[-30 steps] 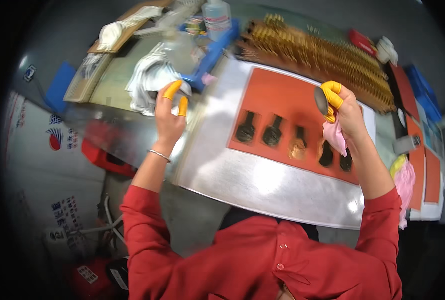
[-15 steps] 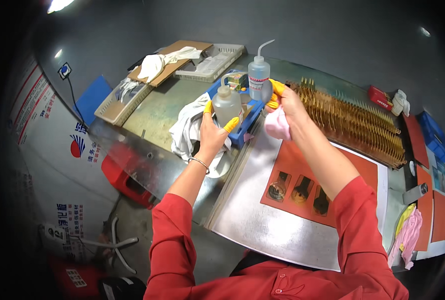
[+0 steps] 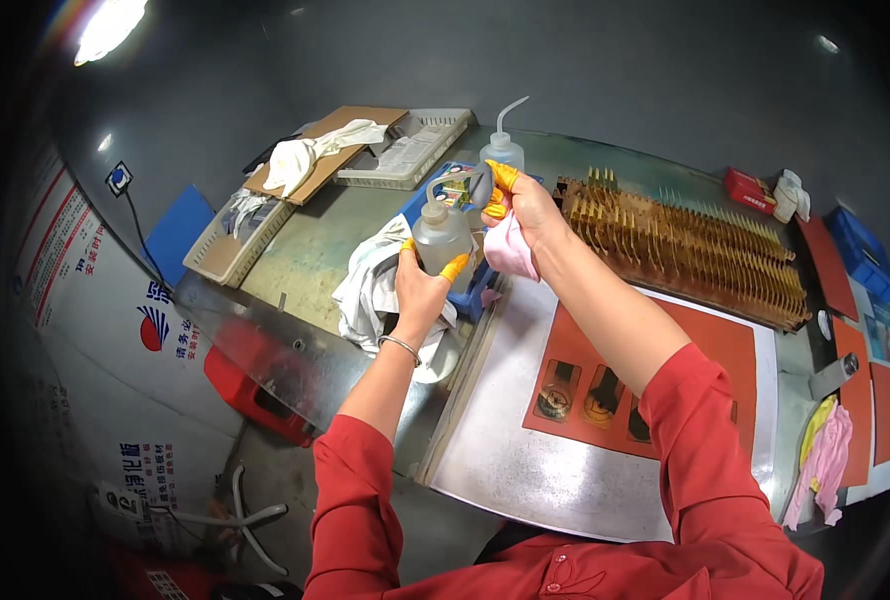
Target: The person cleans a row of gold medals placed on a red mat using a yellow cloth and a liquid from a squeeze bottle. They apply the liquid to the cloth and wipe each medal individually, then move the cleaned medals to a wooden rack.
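Observation:
My left hand [image 3: 423, 283], with yellow finger covers, is closed around a small clear plastic bottle [image 3: 439, 238] and holds it upright over the bench. My right hand [image 3: 527, 207], also with yellow fingertips, grips a small round dark metal part [image 3: 481, 185] next to the bottle's top, with a pink cloth [image 3: 511, 250] bunched in the palm and hanging below. Both hands are above a blue tray [image 3: 477, 283] and a crumpled white cloth [image 3: 370, 290].
A squeeze bottle with a bent spout [image 3: 502, 148] stands behind. A rack of brass-coloured parts [image 3: 685, 250] runs to the right. An orange mat [image 3: 735, 345] with dark parts [image 3: 600, 398] lies on a metal sheet [image 3: 525, 460]. Trays, cardboard and gloves [image 3: 305, 160] are at the left.
My view swung left from the orange mat to the blue tray. My left hand took hold of the clear bottle and my right hand brought the round part and pink cloth to it.

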The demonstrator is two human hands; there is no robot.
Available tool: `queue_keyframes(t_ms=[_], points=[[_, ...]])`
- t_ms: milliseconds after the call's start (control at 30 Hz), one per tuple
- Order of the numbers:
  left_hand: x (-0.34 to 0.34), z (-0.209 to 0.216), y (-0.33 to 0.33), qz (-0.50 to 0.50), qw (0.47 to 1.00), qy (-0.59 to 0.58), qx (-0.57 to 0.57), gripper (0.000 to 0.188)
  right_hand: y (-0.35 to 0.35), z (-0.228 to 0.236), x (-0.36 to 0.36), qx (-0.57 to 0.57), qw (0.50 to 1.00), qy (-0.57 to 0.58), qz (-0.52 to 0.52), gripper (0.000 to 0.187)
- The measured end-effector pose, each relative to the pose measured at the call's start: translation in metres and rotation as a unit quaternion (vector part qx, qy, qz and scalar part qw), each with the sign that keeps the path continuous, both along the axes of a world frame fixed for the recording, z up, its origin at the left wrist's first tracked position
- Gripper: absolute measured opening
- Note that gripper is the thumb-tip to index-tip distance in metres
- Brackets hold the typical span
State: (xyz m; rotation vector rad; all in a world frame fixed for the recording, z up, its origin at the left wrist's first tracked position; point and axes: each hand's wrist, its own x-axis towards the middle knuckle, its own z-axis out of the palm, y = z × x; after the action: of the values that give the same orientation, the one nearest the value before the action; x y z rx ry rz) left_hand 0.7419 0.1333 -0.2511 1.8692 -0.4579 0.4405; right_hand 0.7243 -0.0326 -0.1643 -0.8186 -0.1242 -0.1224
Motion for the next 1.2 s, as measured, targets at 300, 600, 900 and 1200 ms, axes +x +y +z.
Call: queue_keyframes(t_ms=[300, 600, 900, 1200], points=[[-0.003, 0.005, -0.003, 0.005, 1.000, 0.004, -0.020, 0.057, -0.003, 0.005, 0.001, 0.022, 1.000, 0.002, 0.001, 0.017], [0.007, -0.001, -0.001, -0.027, 0.999, 0.002, -0.024, 0.055, -0.006, 0.005, 0.002, 0.038, 0.997, -0.053, 0.042, 0.017], [0.027, -0.031, 0.014, -0.025, 0.997, -0.040, 0.055, 0.046, -0.107, 0.021, -0.143, -0.034, 0.997, -0.043, 0.052, 0.018], [-0.088, -0.030, -0.005, -0.115, 0.958, -0.221, 0.139, 0.036, -0.216, -0.021, -0.382, -0.416, 0.833, 0.310, -0.192, 0.018]])
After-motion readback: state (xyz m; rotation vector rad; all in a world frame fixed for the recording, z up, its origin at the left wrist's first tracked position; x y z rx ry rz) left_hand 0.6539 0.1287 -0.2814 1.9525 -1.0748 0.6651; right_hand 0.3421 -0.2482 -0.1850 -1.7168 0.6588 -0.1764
